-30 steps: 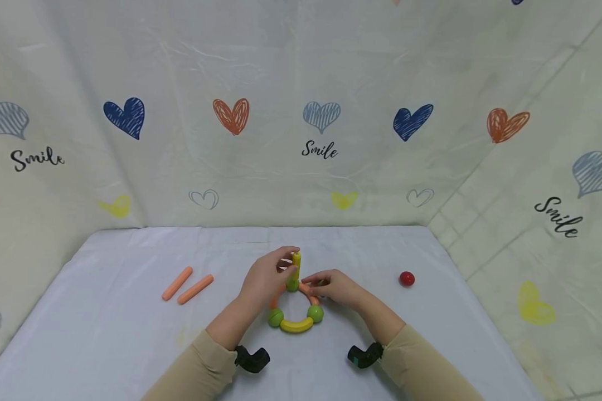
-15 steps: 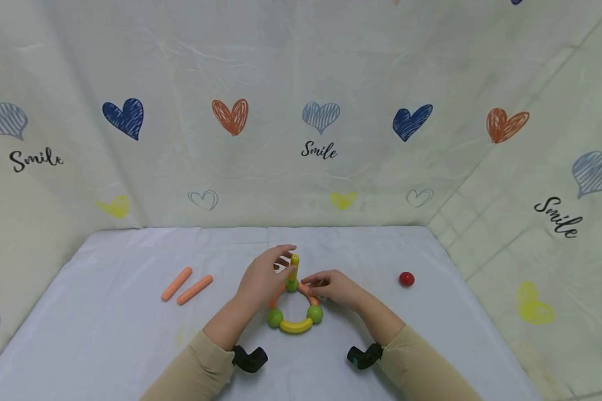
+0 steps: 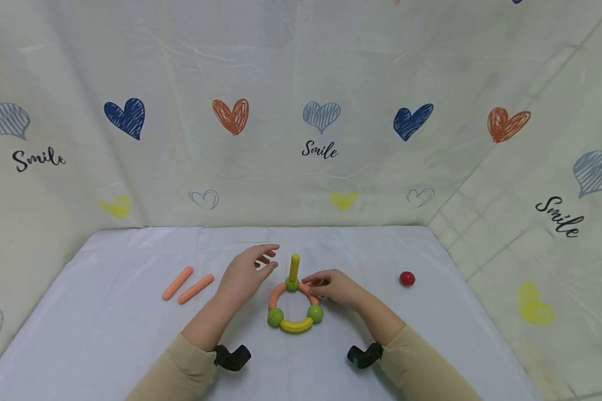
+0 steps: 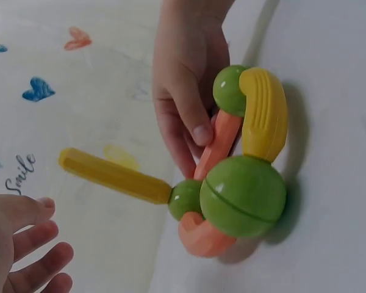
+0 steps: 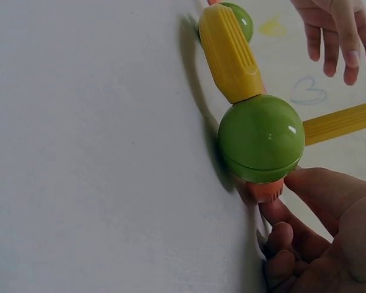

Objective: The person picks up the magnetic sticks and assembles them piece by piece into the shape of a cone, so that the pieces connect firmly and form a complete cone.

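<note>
A ring of toy building pieces lies on the table: three green balls, one of them the right green ball [image 3: 315, 313], joined by a curved yellow rod [image 3: 296, 326] in front and curved orange rods at the sides. From the far green ball [image 3: 292, 284] a straight yellow rod [image 3: 294, 268] stands up, leaning slightly. My right hand [image 3: 335, 288] pinches the right-hand curved orange rod [image 4: 221, 143] between thumb and fingers. To the left of the yellow rod, my left hand [image 3: 244, 274] hovers with fingers spread and touches nothing.
Two straight orange rods [image 3: 195, 289] lie on the left part of the white-covered table [image 3: 105, 334]. A red ball [image 3: 407, 278] sits on the right. Behind the table hangs a pale sheet [image 3: 271, 184] printed with hearts.
My left hand has let go of the upright yellow rod and drawn back to the left. The rod stays standing on the far green ball. My right hand keeps its place.
</note>
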`<state>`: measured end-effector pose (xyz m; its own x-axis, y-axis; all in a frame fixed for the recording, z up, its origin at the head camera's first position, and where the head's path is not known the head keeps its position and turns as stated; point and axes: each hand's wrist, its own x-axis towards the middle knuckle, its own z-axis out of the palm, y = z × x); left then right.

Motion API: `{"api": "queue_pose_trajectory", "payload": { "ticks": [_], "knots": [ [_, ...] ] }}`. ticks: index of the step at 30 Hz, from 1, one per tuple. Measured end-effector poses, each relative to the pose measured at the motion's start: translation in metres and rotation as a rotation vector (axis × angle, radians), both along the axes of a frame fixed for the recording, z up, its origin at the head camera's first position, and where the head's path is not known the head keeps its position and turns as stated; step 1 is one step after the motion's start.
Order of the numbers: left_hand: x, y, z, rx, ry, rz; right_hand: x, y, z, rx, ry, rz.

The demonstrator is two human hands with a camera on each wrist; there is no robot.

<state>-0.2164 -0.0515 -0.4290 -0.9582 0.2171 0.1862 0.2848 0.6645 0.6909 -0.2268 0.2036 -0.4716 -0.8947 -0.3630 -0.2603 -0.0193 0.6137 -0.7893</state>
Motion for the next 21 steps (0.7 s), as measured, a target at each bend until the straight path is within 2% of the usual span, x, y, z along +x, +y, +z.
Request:
{"api": "queue_pose_trajectory", "payload": {
  "ticks": [9, 16, 21],
  "knots": [
    [0.006, -0.059, -0.001, -0.071, -0.053, 0.071, -0.001, 0.0, -0.003, 0.0, 0.005, -0.005],
    [0.018, -0.112, -0.004, -0.131, -0.095, 0.1, -0.001, 0.001, -0.002, 0.006, -0.005, 0.0],
    [0.026, -0.133, -0.001, -0.14, -0.159, 0.134, -0.002, 0.002, -0.004, 0.002, -0.006, -0.002]
  ]
}}
